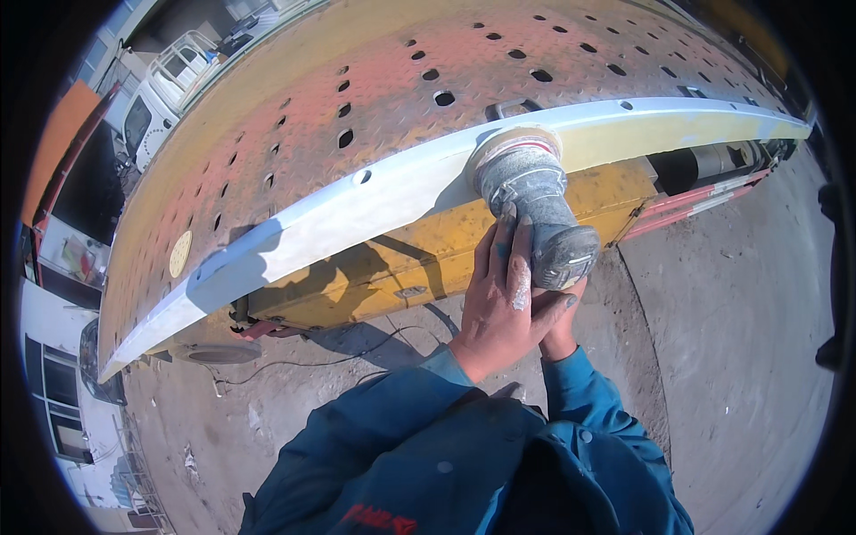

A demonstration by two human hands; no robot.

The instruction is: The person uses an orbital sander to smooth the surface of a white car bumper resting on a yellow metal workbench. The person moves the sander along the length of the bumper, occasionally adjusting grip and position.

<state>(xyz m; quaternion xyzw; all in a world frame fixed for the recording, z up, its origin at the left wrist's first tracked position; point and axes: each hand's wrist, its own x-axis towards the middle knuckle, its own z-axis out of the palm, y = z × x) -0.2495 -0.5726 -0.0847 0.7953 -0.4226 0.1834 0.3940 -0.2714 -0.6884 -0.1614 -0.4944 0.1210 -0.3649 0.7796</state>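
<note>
Two bare hands are at one dust-coated power sander (530, 192), whose round pad sits against the near face of the pale side rail (410, 192), its body reaching from the rail back toward the person. The left hand (499, 299) is gripping the tool, fingers laid along its side; the right hand (563, 334) lies mostly hidden behind the rear end, so how far it is closed I cannot tell. The sander looks rigid and fairly heavy for its size, and its film of dust may make it slick; the narrower middle and the rear end seem the best places to hold, well clear of the pad. The rail itself looks stiff, its smooth pale surface probably easy to gouge. Beyond the rail lies the perforated deck (312, 98), with a metal loop (513, 107) just past the rail near the pad, which could catch a tool that strays over the edge. Below the rail hang a yellow box (597, 201) and, to its right, a red-and-white bar (687, 201). On the ground on the person's side of the rail, a thin cable (366, 352) could snag a foot.
</note>
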